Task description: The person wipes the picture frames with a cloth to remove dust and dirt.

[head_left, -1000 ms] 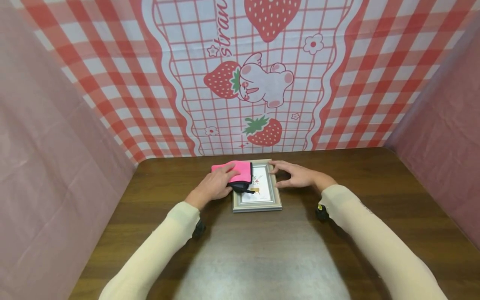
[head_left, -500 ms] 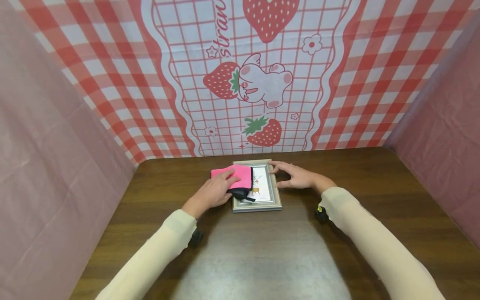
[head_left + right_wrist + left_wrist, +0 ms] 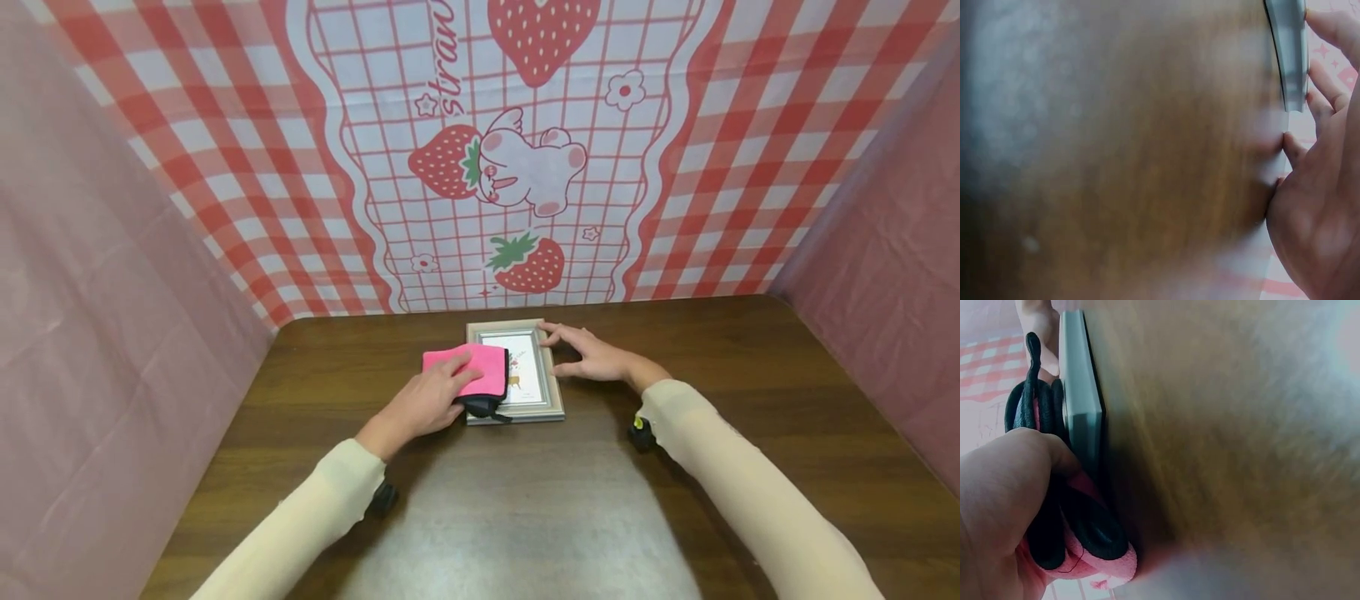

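Note:
My left hand (image 3: 423,402) holds a folded pink cloth (image 3: 487,367) with black trim. The thumb is tucked against the folds in the left wrist view, where the cloth's black edging (image 3: 1094,525) and a black loop (image 3: 1034,356) show. The cloth lies over the left and lower part of a silvery-beige picture frame (image 3: 553,400), which rests flat on the table and holds a white picture with a small drawing. My right hand (image 3: 600,354) rests its spread fingertips and thumb on the frame's right rim. In the right wrist view the fingertips (image 3: 1316,72) touch the frame's edge.
The dark wooden table (image 3: 525,517) runs back to a hanging red-and-white checked cloth (image 3: 750,125) with strawberry prints. Pink curtains (image 3: 97,333) hang on both sides.
My left hand has slid the pink cloth toward me, down the frame, baring its upper left corner. The right hand and the frame have stayed put.

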Motion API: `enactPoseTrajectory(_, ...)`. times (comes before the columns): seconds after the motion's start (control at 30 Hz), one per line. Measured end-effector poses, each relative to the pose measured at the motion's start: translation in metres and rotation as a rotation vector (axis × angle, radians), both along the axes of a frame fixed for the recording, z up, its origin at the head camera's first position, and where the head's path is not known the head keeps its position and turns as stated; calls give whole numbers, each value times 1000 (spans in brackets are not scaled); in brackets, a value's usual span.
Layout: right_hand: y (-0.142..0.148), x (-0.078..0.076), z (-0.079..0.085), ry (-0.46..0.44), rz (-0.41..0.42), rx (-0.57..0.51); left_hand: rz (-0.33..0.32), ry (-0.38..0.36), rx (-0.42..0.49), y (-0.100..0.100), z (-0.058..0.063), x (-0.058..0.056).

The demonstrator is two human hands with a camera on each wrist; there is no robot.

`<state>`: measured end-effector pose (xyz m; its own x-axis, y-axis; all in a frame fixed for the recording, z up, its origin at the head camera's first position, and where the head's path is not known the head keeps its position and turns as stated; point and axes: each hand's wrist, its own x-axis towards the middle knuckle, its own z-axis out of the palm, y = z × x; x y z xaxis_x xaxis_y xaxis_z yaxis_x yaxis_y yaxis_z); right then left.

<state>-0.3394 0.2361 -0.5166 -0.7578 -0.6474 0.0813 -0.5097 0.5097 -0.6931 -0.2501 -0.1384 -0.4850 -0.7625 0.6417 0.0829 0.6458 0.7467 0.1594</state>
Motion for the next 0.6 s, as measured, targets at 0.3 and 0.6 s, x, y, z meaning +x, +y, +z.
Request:
enactPoseTrajectory(0.3,0,0,-1,-5,-4,-4,-39,85,-61,-15,-57,-18)
enactPoseTrajectory(0.6,1,-4,-5,-4,3,-13,-35,77,-55,-14,-53,-14)
